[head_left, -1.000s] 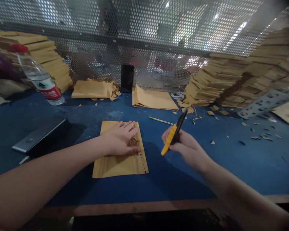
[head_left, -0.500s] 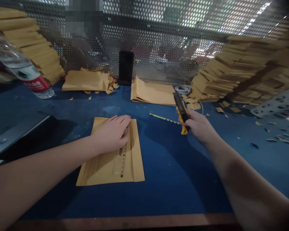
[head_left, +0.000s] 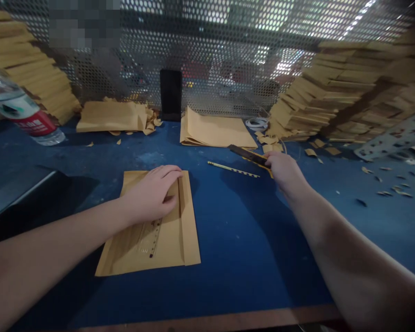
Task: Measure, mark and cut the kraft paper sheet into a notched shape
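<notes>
My left hand [head_left: 155, 191] lies palm down on a brown paper envelope [head_left: 173, 244], thumb and fingers apart. A clear ruler [head_left: 151, 240] rests on the envelope, slanting out from beneath this hand; its upper part is covered. My right hand [head_left: 285, 173] is raised over the blue table at the right, wrapped round a black and yellow hand tool [head_left: 249, 156]. The tool has a long dark jaw pointing left; its exact kind is unclear. Just left of it a patterned pencil [head_left: 233, 169] lies on the table.
Folded brown paper [head_left: 217, 131] and a black phone [head_left: 171, 94] stand at the back against a perforated metal screen [head_left: 207, 55]. Tall paper stacks rise at left [head_left: 24, 64] and right [head_left: 311, 97]. A water bottle [head_left: 27, 115] stands left; dark scraps [head_left: 397, 189] are scattered right.
The tool in my right hand has turned from pointing away to pointing left. The ruler has shifted left and tilted under my left hand. The view has swung slightly right.
</notes>
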A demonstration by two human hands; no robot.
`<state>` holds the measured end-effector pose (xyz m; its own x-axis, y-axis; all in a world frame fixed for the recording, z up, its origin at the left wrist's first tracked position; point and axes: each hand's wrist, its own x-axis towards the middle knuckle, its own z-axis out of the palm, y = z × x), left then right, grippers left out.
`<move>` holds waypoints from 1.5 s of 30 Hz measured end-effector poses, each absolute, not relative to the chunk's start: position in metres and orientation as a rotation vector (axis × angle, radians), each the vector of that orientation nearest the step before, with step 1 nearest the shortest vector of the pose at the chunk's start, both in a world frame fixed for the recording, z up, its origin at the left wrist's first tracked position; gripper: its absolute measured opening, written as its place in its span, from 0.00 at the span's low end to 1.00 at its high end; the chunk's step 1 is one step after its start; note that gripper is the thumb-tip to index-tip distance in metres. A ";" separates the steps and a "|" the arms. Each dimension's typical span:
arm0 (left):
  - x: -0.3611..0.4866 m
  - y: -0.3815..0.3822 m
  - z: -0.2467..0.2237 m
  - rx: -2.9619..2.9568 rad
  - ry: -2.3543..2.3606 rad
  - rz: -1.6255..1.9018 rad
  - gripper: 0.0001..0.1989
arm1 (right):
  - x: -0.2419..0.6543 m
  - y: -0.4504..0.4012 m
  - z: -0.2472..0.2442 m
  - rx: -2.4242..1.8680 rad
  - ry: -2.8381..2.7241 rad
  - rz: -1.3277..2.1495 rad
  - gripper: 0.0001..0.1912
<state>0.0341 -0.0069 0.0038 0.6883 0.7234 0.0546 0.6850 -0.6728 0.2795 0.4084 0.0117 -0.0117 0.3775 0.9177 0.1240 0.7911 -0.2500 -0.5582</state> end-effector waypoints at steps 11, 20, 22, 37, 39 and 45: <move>0.031 -0.004 0.001 2.608 1.101 0.248 0.33 | 0.404 0.016 -0.007 -2.244 -1.569 0.243 0.16; 0.033 -0.005 0.000 2.584 1.118 0.216 0.42 | 0.390 0.009 0.004 -2.168 -1.661 0.090 0.15; 0.034 -0.005 0.000 2.577 1.106 0.213 0.43 | 0.378 0.002 0.010 -2.046 -1.716 -0.017 0.12; 0.032 -0.001 -0.001 2.510 1.035 0.410 0.25 | 0.253 -0.077 0.020 -0.753 -2.866 0.214 0.23; 0.032 -0.001 -0.001 2.508 1.024 0.412 0.25 | 0.259 -0.073 0.021 -0.756 -2.871 0.213 0.21; 0.033 0.001 -0.006 2.495 1.031 0.421 0.26 | 0.266 -0.070 0.030 -0.799 -2.801 0.278 0.11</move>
